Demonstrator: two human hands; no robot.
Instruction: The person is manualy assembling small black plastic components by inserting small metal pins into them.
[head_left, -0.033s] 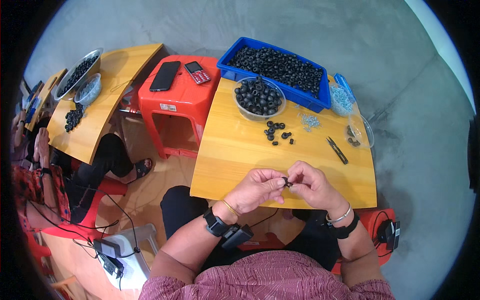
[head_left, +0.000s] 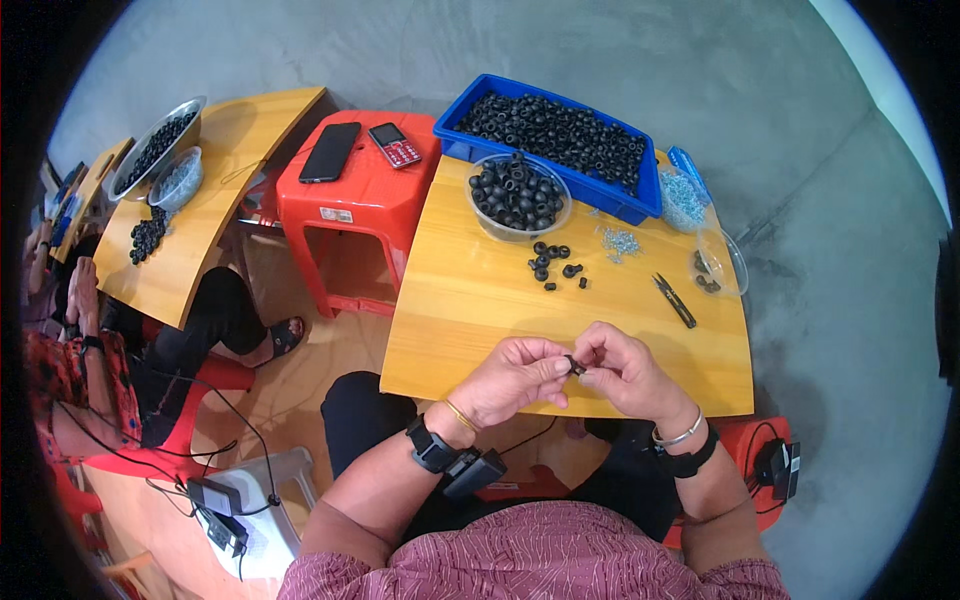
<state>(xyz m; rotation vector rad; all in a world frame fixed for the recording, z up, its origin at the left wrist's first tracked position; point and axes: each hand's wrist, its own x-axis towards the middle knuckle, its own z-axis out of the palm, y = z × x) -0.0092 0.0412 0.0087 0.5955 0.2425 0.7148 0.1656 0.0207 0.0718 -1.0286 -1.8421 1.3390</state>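
Over the near edge of the yellow table, my left hand [head_left: 515,380] pinches a small black part [head_left: 574,367] between thumb and fingertips. My right hand [head_left: 628,373] is closed too, its fingertips meeting at the same part from the right. The fingers cover most of it. Farther up the table lies a loose group of round black pieces [head_left: 543,262], with a small pile of silvery screws [head_left: 620,242] to its right. Black-handled snips [head_left: 675,300] rest to the right, nearer my right hand.
A clear bowl of black pieces [head_left: 515,200] stands before a blue tray [head_left: 455,146] of more. Clear tubs, one of screws [head_left: 682,200], sit at the right edge. A red stool [head_left: 350,205] left carries two phones. Another person's hands [head_left: 84,290] are by the left table.
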